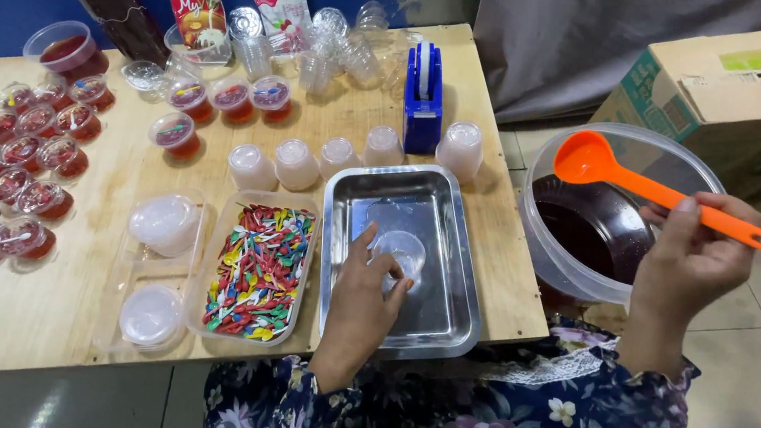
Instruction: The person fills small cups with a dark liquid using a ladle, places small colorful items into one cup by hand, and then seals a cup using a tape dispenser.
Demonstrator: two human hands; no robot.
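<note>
- My left hand (360, 306) reaches into the steel tray (456, 314), fingers curled partway around a small clear cup (402, 252) that stands upright and empty near the tray's middle. Thumb and fingertips touch the cup's wall; the grip is loose, steadying more than lifting.
- My right hand (690, 259) is closed around the handle of an orange ladle (649, 185), held level over the large clear bowl (543, 247) just off the table's right edge. The ladle's scoop faces the camera; I cannot tell whether it carries any liquid.
- The bowl holds dark red liquid (581, 233), low in the bowl, well below the rim.
- Step in hand, as I judge it: filling. One cup is placed and steadied, and the ladle is over the supply.
- Next move calls for, in my judgement: a level carry from bowl to tray, then a slow pour into a narrow mouth while the left hand keeps the cup from tipping. The tray should catch drips.
- Outward on the table (41, 322): a clear box of small coloured spoons (259, 272) just left of the tray, and stacked clear lids (165, 223) further left.
- Beyond the tray, a row of pale capped cups (296, 163) and a blue tape dispenser (424, 98).
- Far left: many sealed cups of red jelly (31, 170), packed close together.
- A cardboard box (732, 79) sits on the floor behind the bowl.
</note>
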